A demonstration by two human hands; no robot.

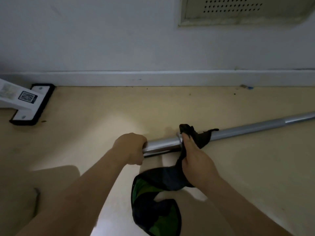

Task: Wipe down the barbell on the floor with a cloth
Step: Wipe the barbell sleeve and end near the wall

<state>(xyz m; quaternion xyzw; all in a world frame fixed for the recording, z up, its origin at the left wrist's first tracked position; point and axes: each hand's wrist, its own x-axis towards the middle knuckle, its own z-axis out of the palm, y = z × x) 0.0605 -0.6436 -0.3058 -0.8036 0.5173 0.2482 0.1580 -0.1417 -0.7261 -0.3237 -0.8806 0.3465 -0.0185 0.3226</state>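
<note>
A silver barbell (pixel 247 128) lies on the pale yellow floor, running from the middle of the view up to the right edge. My left hand (pixel 132 148) is closed around its thick sleeve end. A black cloth with green patches (pixel 158 198) is draped over the bar just past the collar, and its loose part hangs down toward me. My right hand (pixel 196 160) grips the cloth and presses it against the bar at the collar.
A white wall with a baseboard (pixel 153 78) runs behind the bar. A white equipment foot with a black pad (pixel 30 106) stands at the left. A vent panel (pixel 238 9) is set in the wall at top right. My knee (pixel 42 184) is at lower left.
</note>
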